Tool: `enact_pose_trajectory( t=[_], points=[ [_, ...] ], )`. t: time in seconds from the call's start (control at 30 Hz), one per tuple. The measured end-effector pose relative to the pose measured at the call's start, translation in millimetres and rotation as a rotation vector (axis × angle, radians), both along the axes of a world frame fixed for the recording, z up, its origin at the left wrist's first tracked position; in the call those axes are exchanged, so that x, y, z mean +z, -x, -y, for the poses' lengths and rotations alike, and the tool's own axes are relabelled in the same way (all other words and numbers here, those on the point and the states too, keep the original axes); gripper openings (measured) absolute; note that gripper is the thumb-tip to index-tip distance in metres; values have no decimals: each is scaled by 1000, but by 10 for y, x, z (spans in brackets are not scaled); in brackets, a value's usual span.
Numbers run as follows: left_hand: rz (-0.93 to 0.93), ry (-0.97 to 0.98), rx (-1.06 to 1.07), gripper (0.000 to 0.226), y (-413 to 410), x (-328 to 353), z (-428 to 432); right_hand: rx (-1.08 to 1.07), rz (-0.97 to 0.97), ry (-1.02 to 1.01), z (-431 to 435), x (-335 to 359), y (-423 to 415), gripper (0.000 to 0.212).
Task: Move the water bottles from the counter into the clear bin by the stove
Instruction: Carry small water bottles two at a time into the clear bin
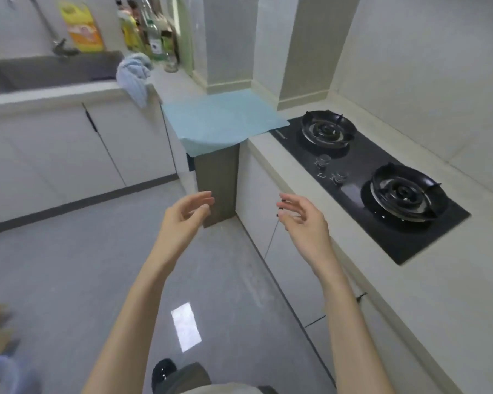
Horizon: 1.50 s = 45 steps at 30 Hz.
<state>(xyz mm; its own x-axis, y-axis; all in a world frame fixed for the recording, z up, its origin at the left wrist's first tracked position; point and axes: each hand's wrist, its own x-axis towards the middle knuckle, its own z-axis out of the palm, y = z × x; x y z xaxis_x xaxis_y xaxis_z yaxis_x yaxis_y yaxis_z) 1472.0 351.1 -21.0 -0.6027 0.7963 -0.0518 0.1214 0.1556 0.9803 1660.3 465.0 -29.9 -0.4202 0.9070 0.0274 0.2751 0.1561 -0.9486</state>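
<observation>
My left hand (187, 213) and my right hand (302, 217) are both raised in front of me over the floor, beside the cabinet front, fingers apart and holding nothing. No water bottles and no clear bin show in this view. A light blue mat (222, 120) lies on the counter corner to the left of the black two-burner stove (373, 177). Far back on the counter stands a cluster of glass and oil bottles (148, 32).
A dark sink (54, 71) with a faucet sits at the back left, with a blue-grey cloth (134, 75) draped over the counter edge. White cabinets line the left and right. The grey tiled floor (83, 265) lies below; a dark shoe (162, 373) shows at the bottom.
</observation>
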Motion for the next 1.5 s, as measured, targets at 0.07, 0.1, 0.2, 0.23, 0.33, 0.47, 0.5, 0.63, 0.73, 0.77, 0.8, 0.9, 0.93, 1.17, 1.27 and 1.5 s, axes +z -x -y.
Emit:
enact_pose_trajectory(
  t=[0.07,0.1,0.2,0.23,0.33,0.47,0.5,0.63,0.73,0.77,0.8,0.9,0.93,1.17,1.27,1.5],
  points=[
    [-12,4,70,26,397,8,214,81,3,-19,66,9,501,30],
    [-11,6,109,26,576,9,324,120,12,-26,119,26,733,30],
    [-1,-13,245,26,1292,32,769,258,24,-43,374,89,1640,31],
    [-2,-7,292,26,1540,46,938,300,17,-49,479,106,1958,31],
    [-16,-12,408,26,2145,85,1374,396,1,-50,757,114,2743,30],
    [-53,-8,573,28,2857,87,1883,539,-6,-33,1107,119,3690,28],
    [-48,-11,599,28,2989,76,1970,570,-3,-33,1172,127,3874,28],
    [1,-21,711,28,3509,31,2289,667,-4,-25,1385,118,4647,27],
    [32,-30,807,28,3921,-18,2430,747,0,-18,1476,69,5247,28],
    [40,-28,836,28,4076,-37,2453,771,2,-9,1485,46,5459,28],
    [46,-24,855,28,4205,-44,2462,794,1,-5,1489,24,5643,29],
    [49,-32,913,28,4664,-28,2452,864,-12,23,1478,-3,6247,28],
    [54,-32,941,28,4872,-9,2435,888,-13,34,1457,-6,6503,27],
    [52,-47,1086,27,6208,187,2332,1004,-62,67,1285,232,8061,26],
    [68,-38,1116,28,6585,237,2321,1027,-90,133,1302,312,8512,27],
    [84,-47,1173,27,7597,126,2531,1102,-80,212,1496,261,9672,26]
  ],
)
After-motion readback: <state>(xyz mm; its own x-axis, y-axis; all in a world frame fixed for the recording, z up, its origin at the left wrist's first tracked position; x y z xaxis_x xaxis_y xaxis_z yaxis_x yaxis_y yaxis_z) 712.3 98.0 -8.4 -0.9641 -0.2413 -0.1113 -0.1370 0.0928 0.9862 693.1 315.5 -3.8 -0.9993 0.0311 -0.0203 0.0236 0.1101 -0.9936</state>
